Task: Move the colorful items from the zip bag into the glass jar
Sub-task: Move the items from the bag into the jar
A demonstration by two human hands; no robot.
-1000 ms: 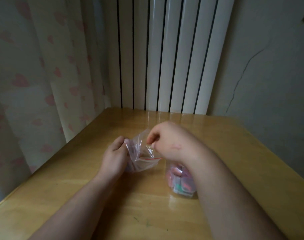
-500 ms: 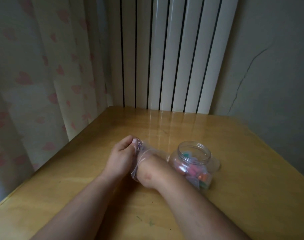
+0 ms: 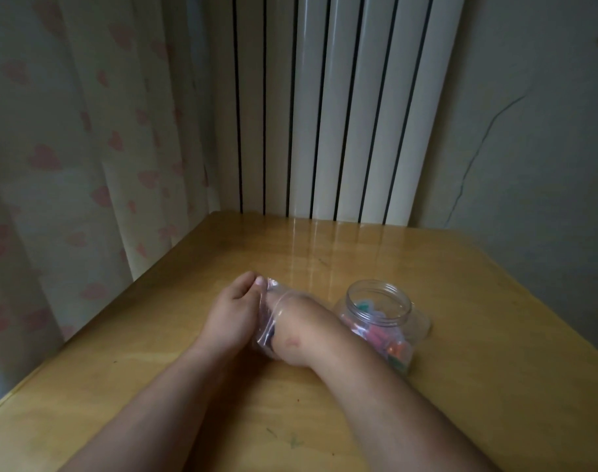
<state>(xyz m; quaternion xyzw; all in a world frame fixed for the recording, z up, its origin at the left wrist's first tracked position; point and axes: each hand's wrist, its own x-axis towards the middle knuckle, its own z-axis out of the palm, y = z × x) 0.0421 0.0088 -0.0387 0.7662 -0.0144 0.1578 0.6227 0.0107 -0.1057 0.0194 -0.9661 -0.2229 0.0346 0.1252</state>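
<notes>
A glossy yellow-wood table (image 3: 488,342) fills the lower half of the frame, its far edge in the middle, and pale streaks of reflection cross the top there. A clear glass jar (image 3: 381,303) stands on it right of centre, mouth open upward, with colorful items (image 3: 391,340) piled inside. Just left of the jar, at centre, a clear zip bag (image 3: 266,321) sits low against the tabletop between the left hand (image 3: 232,315) and right hand (image 3: 302,332). Both forearms lie low over the wood. Faint green scribbles (image 3: 292,441) mark the surface at lower centre.
</notes>
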